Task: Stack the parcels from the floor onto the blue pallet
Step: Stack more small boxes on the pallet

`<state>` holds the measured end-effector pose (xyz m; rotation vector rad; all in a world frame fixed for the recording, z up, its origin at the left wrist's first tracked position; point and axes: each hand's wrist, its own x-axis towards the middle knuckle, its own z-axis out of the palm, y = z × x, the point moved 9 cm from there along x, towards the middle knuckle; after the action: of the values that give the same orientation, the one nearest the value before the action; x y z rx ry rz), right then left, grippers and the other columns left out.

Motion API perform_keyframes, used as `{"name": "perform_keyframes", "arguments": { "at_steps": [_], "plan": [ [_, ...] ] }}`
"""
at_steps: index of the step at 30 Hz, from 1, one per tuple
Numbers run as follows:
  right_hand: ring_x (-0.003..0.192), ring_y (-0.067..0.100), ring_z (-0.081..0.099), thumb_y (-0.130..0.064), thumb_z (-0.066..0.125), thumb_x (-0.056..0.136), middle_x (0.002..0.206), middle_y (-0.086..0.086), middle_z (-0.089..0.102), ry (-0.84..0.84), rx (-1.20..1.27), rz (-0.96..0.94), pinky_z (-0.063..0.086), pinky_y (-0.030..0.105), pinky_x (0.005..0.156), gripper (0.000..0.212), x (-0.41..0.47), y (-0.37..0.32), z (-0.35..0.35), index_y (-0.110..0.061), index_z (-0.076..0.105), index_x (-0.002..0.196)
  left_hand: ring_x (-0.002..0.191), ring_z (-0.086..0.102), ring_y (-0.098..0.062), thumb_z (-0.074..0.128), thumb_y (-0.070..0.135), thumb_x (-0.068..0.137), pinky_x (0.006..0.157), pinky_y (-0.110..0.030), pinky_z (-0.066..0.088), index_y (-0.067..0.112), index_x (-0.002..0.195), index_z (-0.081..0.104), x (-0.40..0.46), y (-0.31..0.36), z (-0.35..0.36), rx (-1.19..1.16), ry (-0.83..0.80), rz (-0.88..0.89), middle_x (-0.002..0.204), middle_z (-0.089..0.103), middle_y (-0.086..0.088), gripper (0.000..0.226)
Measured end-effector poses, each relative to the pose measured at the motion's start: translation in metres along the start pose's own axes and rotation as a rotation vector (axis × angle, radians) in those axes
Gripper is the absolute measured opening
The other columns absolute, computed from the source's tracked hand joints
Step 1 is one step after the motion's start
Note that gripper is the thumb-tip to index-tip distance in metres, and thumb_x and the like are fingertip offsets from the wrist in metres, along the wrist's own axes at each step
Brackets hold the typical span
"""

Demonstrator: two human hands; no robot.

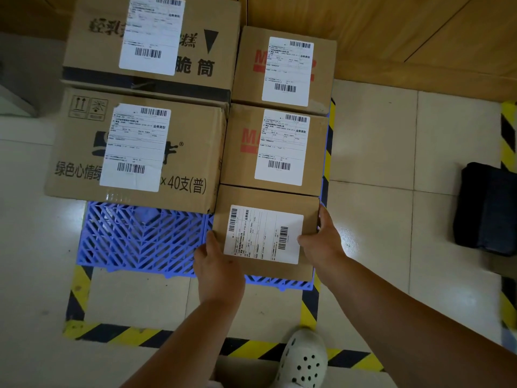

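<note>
Parcel (pixel 265 233) flat on blue pallet (pixel 140 239), label up | left hand (pixel 218 273), right hand (pixel 321 242) grip its sides

pallet (pixel 140 239) on floor inside tape outline (pixel 112 333) | two large boxes on its left, far (pixel 195 18) behind near (pixel 195 130) | three small boxes in a row on its right, far (pixel 249 88), middle (pixel 237 169), nearest (pixel 265 200) between left hand (pixel 218 273) and right hand (pixel 324 242) | bag (pixel 486 208) on floor well right
</note>
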<state>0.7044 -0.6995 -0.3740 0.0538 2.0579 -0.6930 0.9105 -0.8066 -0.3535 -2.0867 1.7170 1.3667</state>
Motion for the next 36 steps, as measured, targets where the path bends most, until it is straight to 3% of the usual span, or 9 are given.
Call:
{"name": "perform_keyframes", "arguments": {
  "at_steps": [3, 8, 11, 14, 20, 23, 27, 30, 36],
  "plan": [
    [0.119, 0.022, 0.052, 0.001, 0.057, 0.088, 0.147, 0.002, 0.04, 0.025, -0.026, -0.004, 0.043, 0.026, 0.078, 0.082, -0.009, -0.002, -0.011, -0.029, 0.014, 0.152, 0.125, 0.035, -0.032, 0.042, 0.003, 0.091, 0.106, -0.046, 0.036, 0.015, 0.148, 0.022, -0.005, 0.0, -0.007, 0.024, -0.008, -0.007, 0.136, 0.035, -0.016, 0.062],
    [0.106, 0.023, 0.053, 0.004, 0.056, 0.088, 0.147, 0.007, 0.037, 0.041, -0.023, 0.042, 0.046, 0.024, 0.066, 0.08, -0.035, -0.007, -0.033, -0.027, 0.018, 0.151, 0.132, 0.027, -0.032, 0.05, 0.004, 0.089, 0.106, -0.045, 0.031, 0.014, 0.147, 0.025, -0.025, 0.008, -0.035, 0.088, -0.033, -0.02, 0.142, 0.032, -0.016, 0.064],
    [0.125, 0.026, 0.047, -0.001, 0.061, 0.085, 0.148, 0.007, 0.036, 0.018, -0.043, 0.028, 0.05, 0.032, 0.081, 0.076, -0.058, -0.024, -0.048, -0.024, 0.026, 0.149, 0.132, 0.029, -0.033, 0.053, 0.004, 0.088, 0.108, -0.047, 0.031, 0.011, 0.144, 0.032, -0.038, 0.026, -0.062, 0.123, -0.031, 0.007, 0.142, 0.034, -0.016, 0.061],
    [0.119, 0.025, 0.051, -0.003, 0.062, 0.084, 0.147, 0.008, 0.038, -0.014, -0.1, -0.017, 0.047, 0.035, 0.091, 0.071, -0.088, -0.05, -0.065, -0.021, 0.031, 0.146, 0.131, 0.034, -0.033, 0.051, 0.005, 0.088, 0.106, -0.049, 0.036, 0.012, 0.144, 0.033, -0.05, 0.051, -0.095, 0.147, -0.031, 0.037, 0.141, 0.036, -0.015, 0.059],
    [0.1, 0.017, 0.053, -0.007, 0.056, 0.089, 0.137, 0.006, 0.05, -0.006, -0.145, -0.074, 0.042, 0.024, 0.077, 0.05, -0.172, -0.107, -0.11, -0.017, 0.043, 0.137, 0.089, 0.061, -0.028, 0.051, 0.008, 0.088, 0.061, -0.033, 0.051, 0.013, 0.134, 0.044, -0.087, 0.12, -0.155, 0.17, -0.153, 0.138, 0.131, 0.046, -0.013, 0.047],
    [0.087, 0.012, 0.053, -0.009, 0.055, 0.09, 0.13, 0.005, 0.053, -0.013, -0.085, -0.106, 0.042, 0.018, 0.062, 0.045, -0.222, -0.141, -0.134, -0.016, 0.046, 0.134, 0.097, 0.059, -0.028, 0.054, 0.018, 0.089, 0.075, -0.038, 0.053, 0.017, 0.128, 0.051, -0.115, 0.164, -0.188, 0.16, -0.202, 0.203, 0.132, 0.049, -0.009, 0.04],
    [0.094, 0.015, 0.057, -0.009, 0.055, 0.09, 0.113, 0.0, 0.058, 0.004, 0.001, -0.133, 0.044, 0.025, 0.077, 0.041, -0.297, -0.181, -0.169, -0.016, 0.05, 0.13, 0.082, 0.055, -0.016, 0.053, 0.017, 0.091, 0.058, -0.025, 0.045, 0.014, 0.135, 0.044, -0.165, 0.207, -0.239, 0.138, -0.244, 0.253, 0.126, 0.048, -0.006, 0.045],
    [0.084, 0.012, 0.059, -0.009, 0.058, 0.087, 0.095, -0.005, 0.06, 0.008, 0.087, -0.14, 0.049, 0.028, 0.074, 0.031, -0.356, -0.201, -0.196, -0.02, 0.054, 0.116, 0.099, 0.057, -0.024, 0.054, 0.022, 0.092, 0.075, -0.036, 0.052, 0.016, 0.139, 0.039, -0.209, 0.23, -0.278, 0.155, -0.271, 0.295, 0.135, 0.044, -0.009, 0.05],
    [0.1, 0.022, 0.061, -0.009, 0.058, 0.086, 0.1, 0.002, 0.064, 0.069, 0.128, -0.205, 0.048, 0.04, 0.097, 0.031, -0.46, -0.224, -0.256, -0.016, 0.06, 0.116, 0.108, 0.056, -0.021, 0.054, 0.031, 0.091, 0.089, -0.036, 0.048, 0.022, 0.132, 0.049, -0.302, 0.279, -0.343, 0.21, -0.309, 0.413, 0.134, 0.051, -0.003, 0.042]
  ]
}}
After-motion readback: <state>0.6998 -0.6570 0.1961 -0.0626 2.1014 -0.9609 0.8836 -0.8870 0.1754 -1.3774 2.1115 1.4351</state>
